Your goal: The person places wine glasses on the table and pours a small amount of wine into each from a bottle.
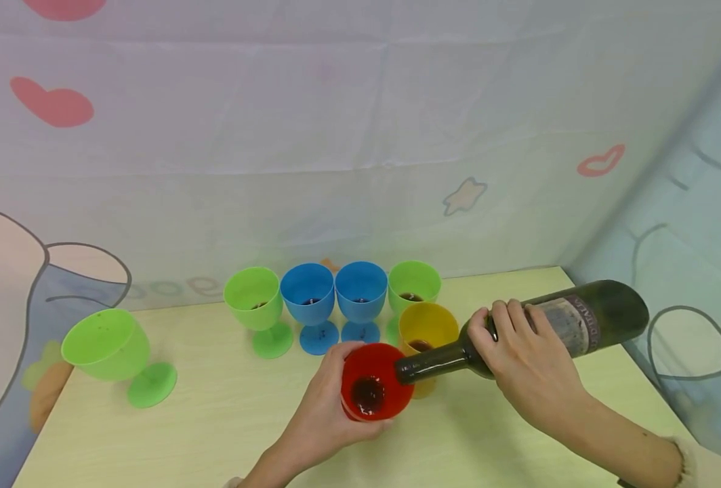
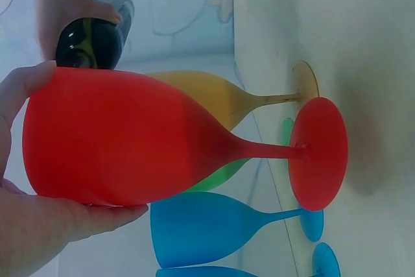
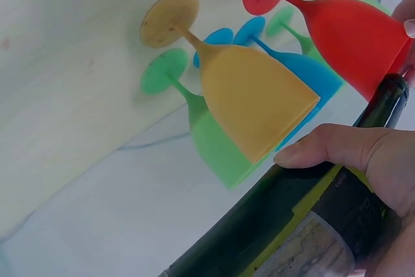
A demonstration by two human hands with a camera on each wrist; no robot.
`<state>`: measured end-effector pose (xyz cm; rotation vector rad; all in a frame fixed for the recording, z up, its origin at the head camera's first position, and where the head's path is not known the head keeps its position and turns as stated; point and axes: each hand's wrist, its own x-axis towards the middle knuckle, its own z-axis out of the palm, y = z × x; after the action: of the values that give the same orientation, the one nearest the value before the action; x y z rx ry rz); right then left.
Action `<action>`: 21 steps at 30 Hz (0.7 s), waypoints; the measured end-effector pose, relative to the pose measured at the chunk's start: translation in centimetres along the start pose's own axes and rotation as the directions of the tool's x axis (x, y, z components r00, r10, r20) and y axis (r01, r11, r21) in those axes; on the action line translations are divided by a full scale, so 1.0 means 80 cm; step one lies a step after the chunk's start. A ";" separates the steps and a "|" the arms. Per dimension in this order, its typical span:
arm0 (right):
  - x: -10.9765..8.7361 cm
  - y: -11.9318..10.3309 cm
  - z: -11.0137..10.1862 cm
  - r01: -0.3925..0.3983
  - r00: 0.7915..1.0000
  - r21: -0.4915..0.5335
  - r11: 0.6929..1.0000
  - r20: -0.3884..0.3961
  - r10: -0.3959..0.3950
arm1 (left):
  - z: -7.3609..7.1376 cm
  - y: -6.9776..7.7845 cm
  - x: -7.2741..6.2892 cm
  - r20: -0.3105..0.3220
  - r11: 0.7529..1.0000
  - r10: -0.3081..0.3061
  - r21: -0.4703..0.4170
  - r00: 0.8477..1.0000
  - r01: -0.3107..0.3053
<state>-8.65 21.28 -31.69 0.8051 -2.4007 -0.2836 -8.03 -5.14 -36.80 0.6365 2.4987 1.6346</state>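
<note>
My left hand grips the bowl of a red plastic goblet, with thumb and fingers on opposite sides. Dark liquid lies in the bottom of its bowl in the head view. The goblet's foot appears raised off the table. My right hand holds a dark green wine bottle around its body near the shoulder. The bottle is tilted, its mouth at the right rim of the red goblet. Just behind stands a yellow goblet, partly hidden by the bottle neck, with dark liquid inside.
Along the table's back edge stand a green goblet, two blue goblets and another green goblet, each with a little dark liquid. Another green goblet stands at the left. A printed cloth hangs behind the table.
</note>
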 end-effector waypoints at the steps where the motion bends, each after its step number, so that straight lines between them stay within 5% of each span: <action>1: 0.000 0.000 0.001 -0.003 1.000 0.002 1.000 0.001 0.003 | 0.000 0.000 0.000 0.001 1.000 -0.002 -0.002 1.000 0.002; 11: -0.006 -0.002 0.010 -0.030 1.000 0.028 0.999 -0.003 0.030 | -0.002 0.000 0.000 0.011 1.000 0.004 -0.003 1.000 -0.004; 21: -0.011 -0.004 0.012 -0.071 0.994 0.049 0.996 0.086 0.066 | -0.008 0.002 -0.001 0.013 1.000 0.015 -0.010 1.000 -0.015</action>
<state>-8.51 21.55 -32.97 0.7456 -2.5189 -0.2325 -8.12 -5.65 -36.39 0.6646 2.4811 1.6408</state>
